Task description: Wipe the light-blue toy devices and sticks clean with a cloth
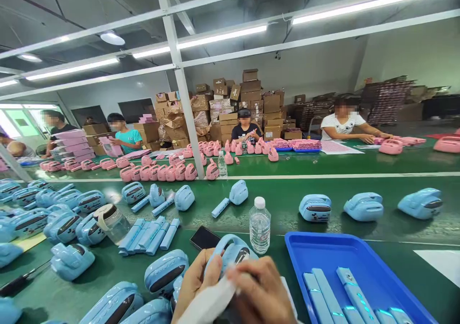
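Observation:
My left hand is closed around a glossy light-blue plastic casing with a carry handle, held up at the bottom middle of the view. My right hand pinches a white cloth or tissue against the casing's front; this area is slightly blurred. The white piece hangs down across my left palm. Just left of my hands lie more blue casings with dark oval fronts. Behind them are a black phone and a clear water bottle with a white cap.
A blue tray holding several light-blue bars stands at the right. More bars, a clear jar and a screwdriver lie leftward. Blue casings line the green bench. Pink casings and co-workers are beyond.

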The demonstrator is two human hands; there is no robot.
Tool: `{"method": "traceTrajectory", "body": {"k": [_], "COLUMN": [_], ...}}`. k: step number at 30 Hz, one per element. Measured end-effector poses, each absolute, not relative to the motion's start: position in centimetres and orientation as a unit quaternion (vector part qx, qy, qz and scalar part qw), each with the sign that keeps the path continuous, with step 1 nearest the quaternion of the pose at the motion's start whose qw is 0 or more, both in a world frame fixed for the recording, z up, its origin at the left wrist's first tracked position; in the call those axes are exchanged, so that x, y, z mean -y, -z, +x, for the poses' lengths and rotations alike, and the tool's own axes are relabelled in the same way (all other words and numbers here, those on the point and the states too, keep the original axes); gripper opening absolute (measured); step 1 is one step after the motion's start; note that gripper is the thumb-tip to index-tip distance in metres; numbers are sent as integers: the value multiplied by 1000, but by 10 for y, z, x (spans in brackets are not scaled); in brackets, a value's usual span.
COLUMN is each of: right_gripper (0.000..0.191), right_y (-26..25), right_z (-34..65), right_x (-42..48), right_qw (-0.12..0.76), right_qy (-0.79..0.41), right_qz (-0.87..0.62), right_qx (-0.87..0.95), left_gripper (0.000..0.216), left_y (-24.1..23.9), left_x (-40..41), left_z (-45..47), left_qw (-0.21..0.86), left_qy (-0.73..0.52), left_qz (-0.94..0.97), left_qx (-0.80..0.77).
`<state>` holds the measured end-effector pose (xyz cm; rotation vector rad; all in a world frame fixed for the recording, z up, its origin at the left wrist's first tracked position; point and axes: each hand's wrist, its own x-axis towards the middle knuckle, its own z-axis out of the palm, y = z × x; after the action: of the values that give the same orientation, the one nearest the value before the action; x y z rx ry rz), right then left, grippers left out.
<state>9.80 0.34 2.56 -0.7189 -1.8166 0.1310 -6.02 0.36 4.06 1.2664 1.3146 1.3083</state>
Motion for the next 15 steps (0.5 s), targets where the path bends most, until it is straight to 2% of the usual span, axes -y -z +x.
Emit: {"method": "traceTrajectory", "body": {"k": [3, 4, 6, 9, 11, 15], "right_gripper": [20, 19, 23, 36, 43, 38], "right_y": [-24, -24, -22, -11, -3, -5], "right_z": [109, 116, 133, 159, 169, 166], "right_x": [-9, -12, -20, -28, -23, 3], "right_qw": [565, 567, 579, 559, 545, 521], "right_qy": [25, 17, -74, -251, -334, -459], "right_qz": [-253, -240, -284, -433, -444, -409], "right_qx": [785, 788, 761, 662, 628, 592], "left_gripper": [46, 45, 44, 48, 49, 41], "left_y": [-40, -41, -45, -49, -53, -62], "left_x": [6, 7, 10, 13, 14, 14], "left_z": [-55, -53, -49, -46, -47, -51], "left_qw": [461, 465, 462, 461, 453, 416], "left_qy": [-534, -531, -526, -515, -515, -515], "left_qz": [519, 525, 524, 518, 534, 571], "left_qx": [-483, -475, -486, -504, -494, -486]}}
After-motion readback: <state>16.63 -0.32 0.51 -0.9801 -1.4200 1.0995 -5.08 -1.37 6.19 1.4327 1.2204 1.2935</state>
